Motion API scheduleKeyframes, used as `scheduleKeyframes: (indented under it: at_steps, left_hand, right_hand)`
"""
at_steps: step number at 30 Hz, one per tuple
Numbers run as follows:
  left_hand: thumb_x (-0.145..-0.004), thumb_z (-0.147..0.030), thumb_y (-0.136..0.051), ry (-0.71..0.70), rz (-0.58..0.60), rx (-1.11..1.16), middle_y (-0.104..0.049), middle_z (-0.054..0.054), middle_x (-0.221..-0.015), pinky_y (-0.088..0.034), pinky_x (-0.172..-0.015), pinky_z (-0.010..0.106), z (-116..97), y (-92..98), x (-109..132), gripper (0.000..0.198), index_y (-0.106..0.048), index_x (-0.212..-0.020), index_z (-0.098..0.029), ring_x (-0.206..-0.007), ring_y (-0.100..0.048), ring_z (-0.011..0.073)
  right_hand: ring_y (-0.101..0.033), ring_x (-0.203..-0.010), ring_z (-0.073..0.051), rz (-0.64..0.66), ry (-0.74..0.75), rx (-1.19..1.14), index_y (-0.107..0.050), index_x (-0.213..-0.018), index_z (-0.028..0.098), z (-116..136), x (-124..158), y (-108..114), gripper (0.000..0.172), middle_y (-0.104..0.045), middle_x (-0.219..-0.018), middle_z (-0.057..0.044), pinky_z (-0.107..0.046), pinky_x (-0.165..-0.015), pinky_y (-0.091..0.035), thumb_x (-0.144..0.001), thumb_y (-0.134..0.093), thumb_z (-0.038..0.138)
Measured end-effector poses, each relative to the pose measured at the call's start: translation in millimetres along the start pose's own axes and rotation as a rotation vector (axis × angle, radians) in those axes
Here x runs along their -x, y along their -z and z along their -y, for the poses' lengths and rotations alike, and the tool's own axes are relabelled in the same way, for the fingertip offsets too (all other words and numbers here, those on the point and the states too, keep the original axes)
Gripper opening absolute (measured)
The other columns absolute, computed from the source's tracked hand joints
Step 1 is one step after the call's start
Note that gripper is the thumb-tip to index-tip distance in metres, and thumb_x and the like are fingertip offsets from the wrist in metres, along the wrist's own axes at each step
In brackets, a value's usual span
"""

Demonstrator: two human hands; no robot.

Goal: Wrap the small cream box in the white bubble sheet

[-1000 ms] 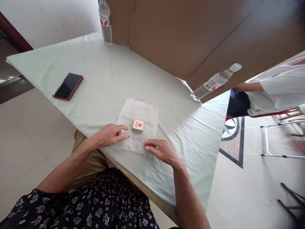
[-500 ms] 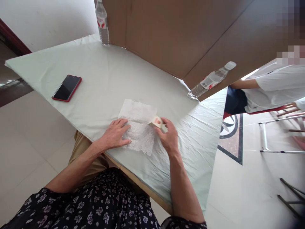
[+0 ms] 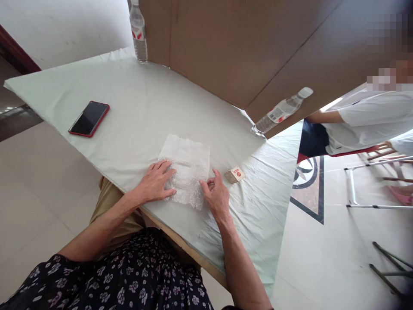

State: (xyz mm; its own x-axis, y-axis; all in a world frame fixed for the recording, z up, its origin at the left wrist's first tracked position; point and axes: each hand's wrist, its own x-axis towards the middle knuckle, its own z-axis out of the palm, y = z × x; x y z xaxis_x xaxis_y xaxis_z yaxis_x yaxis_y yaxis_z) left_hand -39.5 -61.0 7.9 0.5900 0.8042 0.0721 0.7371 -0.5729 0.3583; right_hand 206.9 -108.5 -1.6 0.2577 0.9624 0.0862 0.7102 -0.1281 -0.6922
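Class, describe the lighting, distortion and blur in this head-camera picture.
Head view: soft daylight, faint shadows beneath left hand and right hand on the white bubble wrap sheet; wide-angle lens skews the pale green tablecloth; pixelated patch top right; small tan cardboard box looks sharp.

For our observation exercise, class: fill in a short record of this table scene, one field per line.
Surface: table with pale cloth
Left hand: flat on bubble wrap
Right hand: fingertips at wrap's right edge
Box: on cloth, right of wrap, untouched
Phone: far left, screen up
Bottles: far bottle and right bottle, both beside cardboard
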Motion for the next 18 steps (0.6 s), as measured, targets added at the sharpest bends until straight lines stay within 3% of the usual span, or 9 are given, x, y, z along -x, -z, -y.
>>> scheduleKeyframes:
  at_steps: [3,6,9,12,15,18]
  left_hand:
    - [-0.079,-0.041,-0.072,0.016,-0.028,-0.007,-0.049,0.017,-0.147,-0.036,-0.114,0.053,1,-0.6,-7,0.057,-0.058,-0.130,-0.021,-0.142,-0.040,0.0378]
    - [-0.079,-0.039,-0.071,0.044,-0.046,-0.012,-0.050,0.018,-0.147,-0.037,-0.114,0.054,4,-1.6,-15,0.056,-0.058,-0.130,-0.019,-0.142,-0.041,0.0386]
    - [-0.080,-0.039,-0.070,0.045,-0.033,-0.014,-0.048,0.020,-0.150,-0.036,-0.115,0.054,7,-3.8,-17,0.056,-0.058,-0.131,-0.017,-0.143,-0.040,0.0385]
    - [-0.083,-0.041,-0.067,0.041,-0.053,0.004,-0.045,0.020,-0.152,-0.035,-0.116,0.054,8,-7.9,-13,0.056,-0.058,-0.132,-0.016,-0.144,-0.038,0.0383]
    - [-0.083,-0.043,-0.067,0.042,-0.101,0.035,-0.046,0.019,-0.151,-0.035,-0.116,0.055,9,-12.5,-9,0.055,-0.059,-0.132,-0.017,-0.145,-0.038,0.0380]
    - [-0.086,-0.045,-0.065,0.051,-0.154,0.070,-0.049,0.019,-0.149,-0.035,-0.116,0.054,9,-15.6,-9,0.051,-0.062,-0.127,-0.016,-0.143,-0.040,0.0374]
  right_hand:
    - [-0.062,-0.071,-0.022,-0.006,0.065,0.020,-0.051,-0.140,0.019,3,-18,-14,0.057,-0.070,-0.088,-0.006,-0.035,-0.070,-0.048,-0.085,-0.050,0.032]
    - [-0.062,-0.078,-0.024,-0.021,0.066,0.059,-0.052,-0.138,0.017,0,-30,-14,0.055,-0.069,-0.091,-0.008,-0.038,-0.075,-0.049,-0.084,-0.047,0.030]
    - [-0.062,-0.080,-0.024,-0.104,0.051,0.125,-0.057,-0.132,0.016,-9,-28,0,0.050,-0.067,-0.095,-0.009,-0.041,-0.081,-0.050,-0.086,-0.049,0.035]
    - [-0.063,-0.093,-0.026,-0.288,0.088,0.237,-0.060,-0.125,0.017,-26,-22,23,0.042,-0.067,-0.105,-0.012,-0.045,-0.092,-0.048,-0.088,-0.051,0.036]
    - [-0.055,-0.122,-0.035,-0.397,0.076,0.347,-0.056,-0.131,0.017,-47,-22,42,0.054,-0.060,-0.132,-0.019,-0.054,-0.102,-0.041,-0.083,-0.059,0.041]
    - [-0.053,-0.124,-0.039,-0.358,-0.025,0.310,-0.050,-0.138,0.013,-68,-28,44,0.071,-0.058,-0.136,-0.023,-0.058,-0.100,-0.041,-0.076,-0.062,0.045]
